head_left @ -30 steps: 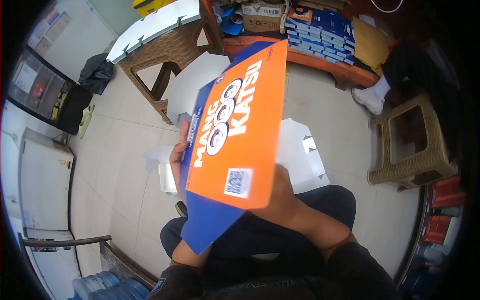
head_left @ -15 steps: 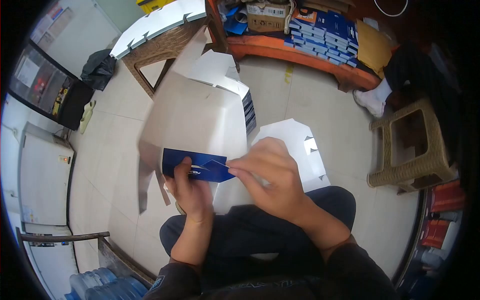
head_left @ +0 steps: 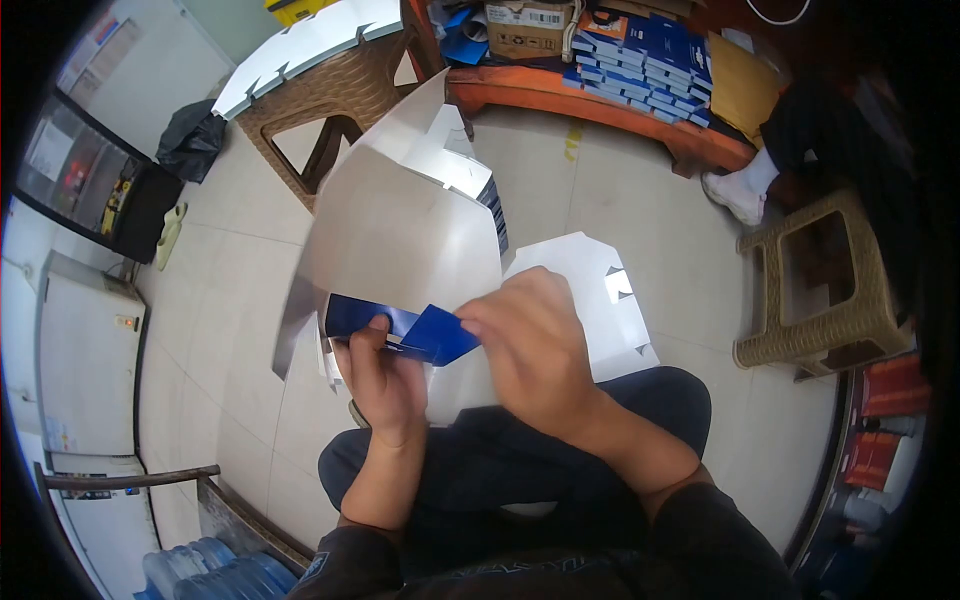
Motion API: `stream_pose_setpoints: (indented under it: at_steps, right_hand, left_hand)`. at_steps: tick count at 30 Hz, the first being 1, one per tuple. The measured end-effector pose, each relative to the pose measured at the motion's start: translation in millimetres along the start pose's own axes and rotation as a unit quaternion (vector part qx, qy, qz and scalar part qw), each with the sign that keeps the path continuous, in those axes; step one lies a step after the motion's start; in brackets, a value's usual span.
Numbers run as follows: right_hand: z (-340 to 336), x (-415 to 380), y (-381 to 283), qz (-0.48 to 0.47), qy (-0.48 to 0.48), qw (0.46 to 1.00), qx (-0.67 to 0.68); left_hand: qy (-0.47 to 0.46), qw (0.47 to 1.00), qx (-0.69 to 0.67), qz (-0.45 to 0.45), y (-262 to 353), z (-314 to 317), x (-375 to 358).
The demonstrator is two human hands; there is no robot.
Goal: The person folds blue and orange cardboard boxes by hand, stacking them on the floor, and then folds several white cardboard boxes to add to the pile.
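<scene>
A large cardboard sheet (head_left: 400, 230), white inside with a blue printed flap (head_left: 440, 335), stands partly folded over my lap. My left hand (head_left: 385, 385) grips the flap from below, its thumb resting on the blue side. At the flap's right end, my right hand (head_left: 535, 345) pinches a blue corner that is bent up. Another flat white cardboard piece (head_left: 590, 300) lies to the right, partly behind my right hand. Behind the sheet, more cut cardboard (head_left: 455, 165) with a dark printed side is partly hidden.
A woven-pattern stool (head_left: 330, 95) holds white sheets (head_left: 310, 45). An orange bench (head_left: 600, 110) bears stacked blue boxes (head_left: 650, 65) and a brown carton (head_left: 525, 30). Another person's foot (head_left: 738, 195) is near a second stool (head_left: 820, 285). Blue water bottles (head_left: 215, 570) stand lower left.
My right hand has lifted and folded the blue flap's end further up and over to the left. The white sheet has shifted and tilted slightly to the right.
</scene>
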State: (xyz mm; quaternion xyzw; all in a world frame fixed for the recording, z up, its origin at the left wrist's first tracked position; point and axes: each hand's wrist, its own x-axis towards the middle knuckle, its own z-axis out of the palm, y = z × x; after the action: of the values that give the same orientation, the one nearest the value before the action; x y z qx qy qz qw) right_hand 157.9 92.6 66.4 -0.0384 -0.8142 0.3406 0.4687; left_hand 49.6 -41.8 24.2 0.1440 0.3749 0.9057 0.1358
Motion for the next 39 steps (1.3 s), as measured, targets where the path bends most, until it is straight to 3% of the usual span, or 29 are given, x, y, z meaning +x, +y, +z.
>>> stream_pose_setpoints:
  at_steps: [7,11,16,24,27,30,34,35,39]
  right_hand:
    - [0.9,-2.1,3.0,0.013,0.005,1.000,0.007]
    - [-1.1,-6.0,-1.4,0.008,-0.015,1.000,0.009]
    - [-6.9,-5.3,-12.2,0.013,-0.045,0.998,0.034]
    - [-7.5,-3.7,-12.1,0.056,-0.029,0.998,0.029]
    - [-23.2,-0.5,-23.2,0.100,-0.062,0.987,0.109]
    - [-23.7,-12.7,-27.1,0.207,-0.104,0.926,0.299]
    - [-18.2,-29.1,-5.8,0.256,-0.158,0.927,0.223]
    - [-22.0,-28.0,-1.4,0.303,-0.194,0.902,0.239]
    - [-25.8,-19.9,-5.0,0.260,-0.203,0.914,0.237]
  left_hand:
    - [0.023,0.999,0.046,-0.005,5.0,25.1,-2.4]
    - [0.063,0.991,0.121,0.008,-0.3,2.6,3.1]
    - [0.073,0.992,0.108,-0.002,-0.9,15.0,0.6]
    - [-0.080,0.979,0.188,0.022,4.3,16.6,3.7]
    - [-0.126,0.933,0.293,0.163,9.5,34.1,1.8]
    - [-0.176,0.875,0.389,0.230,11.1,37.4,-2.4]
    - [-0.164,0.889,0.391,0.172,0.7,38.9,-9.1]
    - [-0.176,0.877,0.404,0.191,1.4,40.1,-8.6]
    - [-0.208,0.878,0.399,0.162,15.9,44.6,-8.2]
